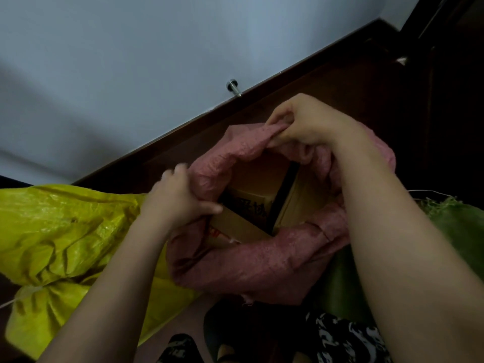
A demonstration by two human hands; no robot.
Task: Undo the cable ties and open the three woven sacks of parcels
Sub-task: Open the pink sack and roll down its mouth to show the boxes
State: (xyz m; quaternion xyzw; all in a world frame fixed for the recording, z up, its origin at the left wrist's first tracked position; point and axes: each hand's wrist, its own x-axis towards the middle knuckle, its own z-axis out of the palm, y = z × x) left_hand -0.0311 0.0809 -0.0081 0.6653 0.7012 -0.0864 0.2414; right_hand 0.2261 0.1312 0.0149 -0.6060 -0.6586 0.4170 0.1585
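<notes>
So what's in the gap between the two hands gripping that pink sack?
In the head view, between the left hand and right hand lies the pink sack's open mouth, with brown cardboard boxes showing inside.

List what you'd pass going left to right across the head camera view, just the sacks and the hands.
yellow sack → left hand gripping the pink sack's rim → pink sack, open, cardboard boxes inside → right hand gripping its far rim → green sack
</notes>
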